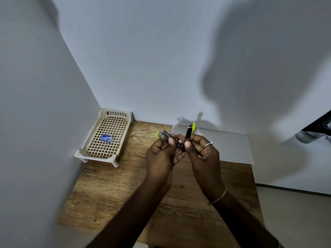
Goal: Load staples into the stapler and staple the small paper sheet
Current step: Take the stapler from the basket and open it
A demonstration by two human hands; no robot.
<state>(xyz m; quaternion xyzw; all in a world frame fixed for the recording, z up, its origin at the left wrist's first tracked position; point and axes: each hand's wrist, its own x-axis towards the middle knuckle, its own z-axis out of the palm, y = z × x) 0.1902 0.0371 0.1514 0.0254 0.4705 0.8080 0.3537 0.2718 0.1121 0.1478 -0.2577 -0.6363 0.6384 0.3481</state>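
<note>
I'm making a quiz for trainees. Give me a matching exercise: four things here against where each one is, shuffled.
1 stapler
2 staple box
3 paper
4 basket

a in the basket
b flat on the table, far right
c open, held by left hand and right hand
d table's far left corner

Pairs: 1-c, 2-a, 3-b, 4-d

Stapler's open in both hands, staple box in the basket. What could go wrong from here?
1. The left hand and right hand both grip the open stapler. Reaching for the staple box in the basket frees one side, and its cover may snap shut and pinch.
2. The paper sheet lies loose on the table and may slide.
</note>
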